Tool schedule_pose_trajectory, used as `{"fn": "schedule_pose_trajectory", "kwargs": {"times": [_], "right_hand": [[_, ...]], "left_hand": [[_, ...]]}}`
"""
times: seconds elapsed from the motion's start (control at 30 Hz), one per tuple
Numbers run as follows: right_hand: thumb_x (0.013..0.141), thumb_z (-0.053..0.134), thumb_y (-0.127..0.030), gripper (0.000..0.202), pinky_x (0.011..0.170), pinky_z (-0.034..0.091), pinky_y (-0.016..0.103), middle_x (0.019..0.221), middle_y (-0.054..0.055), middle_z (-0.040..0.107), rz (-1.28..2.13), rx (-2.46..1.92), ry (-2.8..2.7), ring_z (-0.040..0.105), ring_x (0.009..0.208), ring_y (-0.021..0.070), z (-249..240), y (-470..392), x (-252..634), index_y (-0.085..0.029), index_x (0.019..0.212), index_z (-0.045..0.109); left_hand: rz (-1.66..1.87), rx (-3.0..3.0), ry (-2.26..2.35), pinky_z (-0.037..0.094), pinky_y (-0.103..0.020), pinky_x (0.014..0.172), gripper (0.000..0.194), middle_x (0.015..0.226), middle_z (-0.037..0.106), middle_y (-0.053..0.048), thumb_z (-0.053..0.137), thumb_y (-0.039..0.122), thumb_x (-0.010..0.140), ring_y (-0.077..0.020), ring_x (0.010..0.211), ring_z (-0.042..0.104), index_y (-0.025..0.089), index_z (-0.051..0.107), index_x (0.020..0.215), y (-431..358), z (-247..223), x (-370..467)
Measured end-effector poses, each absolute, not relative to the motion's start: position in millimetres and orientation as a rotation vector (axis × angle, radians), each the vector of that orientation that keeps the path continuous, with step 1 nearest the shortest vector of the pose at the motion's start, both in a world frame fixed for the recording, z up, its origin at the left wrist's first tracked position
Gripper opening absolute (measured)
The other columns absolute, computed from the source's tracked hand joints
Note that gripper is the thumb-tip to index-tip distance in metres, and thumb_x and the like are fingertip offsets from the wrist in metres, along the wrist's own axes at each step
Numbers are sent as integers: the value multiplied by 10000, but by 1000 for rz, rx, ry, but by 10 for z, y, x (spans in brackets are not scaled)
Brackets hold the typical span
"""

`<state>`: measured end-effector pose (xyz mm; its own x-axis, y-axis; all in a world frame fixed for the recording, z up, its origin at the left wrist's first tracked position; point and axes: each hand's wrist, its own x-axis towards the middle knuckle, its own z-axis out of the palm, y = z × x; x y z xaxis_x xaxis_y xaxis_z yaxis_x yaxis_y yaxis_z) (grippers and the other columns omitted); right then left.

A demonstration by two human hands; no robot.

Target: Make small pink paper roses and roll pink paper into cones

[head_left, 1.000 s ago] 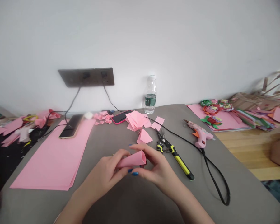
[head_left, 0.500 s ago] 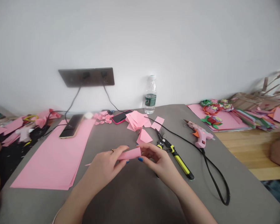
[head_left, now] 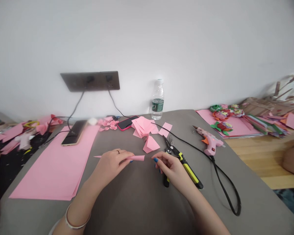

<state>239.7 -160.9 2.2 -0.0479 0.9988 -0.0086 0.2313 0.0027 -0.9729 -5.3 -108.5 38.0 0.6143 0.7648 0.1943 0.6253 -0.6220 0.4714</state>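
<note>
My left hand [head_left: 111,164] is closed around a slim cone of rolled pink paper [head_left: 138,158], which lies nearly level. Its pointed tip sticks out to the left behind the hand, and the wider end shows on the right. A short gap to the right, my right hand [head_left: 170,164] has its thumb and index finger together, apart from the paper, with nothing visible in them. Black and yellow pliers [head_left: 189,171] lie open on the grey table beside and partly under that hand. Small pink paper squares [head_left: 142,125] are piled just beyond the hands, with a folded pink piece [head_left: 151,144] nearer.
Large pink sheets [head_left: 49,173] lie left, a phone [head_left: 74,132] on them. A pink-edged phone [head_left: 126,124], curled pink paper pieces [head_left: 110,124] and a water bottle [head_left: 157,101] stand farther back. Right are a corded pink glue gun [head_left: 210,143] and paper flowers [head_left: 222,116]. People sit both sides.
My right hand has come off the paper's right end and moved slightly right. The roll in my left hand now looks narrower and lies more level.
</note>
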Motion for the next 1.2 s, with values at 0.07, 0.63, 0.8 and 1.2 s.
{"fn": "schedule_pose_trajectory", "kwargs": {"times": [0.07, 0.63, 0.8, 1.2], "right_hand": [[895, 537, -369, 198, 495, 365, 241, 642, -18, 559, 1102, -1392, -1478, 480, 536, 128, 45, -1623, 2387, -193, 875, 626], [914, 511, -319, 195, 508, 323, 245, 610, -23, 543, 1024, -1420, -1620, 464, 539, 137, 97, -1628, 2362, -200, 809, 624], [913, 521, -315, 175, 529, 330, 250, 618, -22, 558, 1080, -1427, -1643, 475, 563, 142, 114, -1569, 2344, -197, 837, 626], [914, 492, -346, 204, 534, 336, 258, 605, -15, 549, 1046, -1442, -1685, 483, 561, 155, 63, -1580, 2351, -197, 843, 613]], "left_hand": [[558, 2488, 1076, 488, -310, 748, 236, 1013, 757, -19, 500, 201, 968, -206, 892, 658, 268, 697, 1080, -1050, 375, -55], [621, 2583, 837, 436, -398, 961, 259, 1087, 715, -44, 489, 217, 989, -212, 1037, 600, 274, 736, 1046, -570, 164, -54], [690, 2593, 963, 421, -448, 989, 257, 1154, 688, -55, 511, 156, 953, -231, 1078, 586, 260, 705, 1085, -524, 90, -156], [533, 2556, 1148, 103, -740, 1113, 553, 1455, 496, -76, 448, 11, 819, -280, 1363, 425, 292, 571, 1278, -670, 69, -151]]}}
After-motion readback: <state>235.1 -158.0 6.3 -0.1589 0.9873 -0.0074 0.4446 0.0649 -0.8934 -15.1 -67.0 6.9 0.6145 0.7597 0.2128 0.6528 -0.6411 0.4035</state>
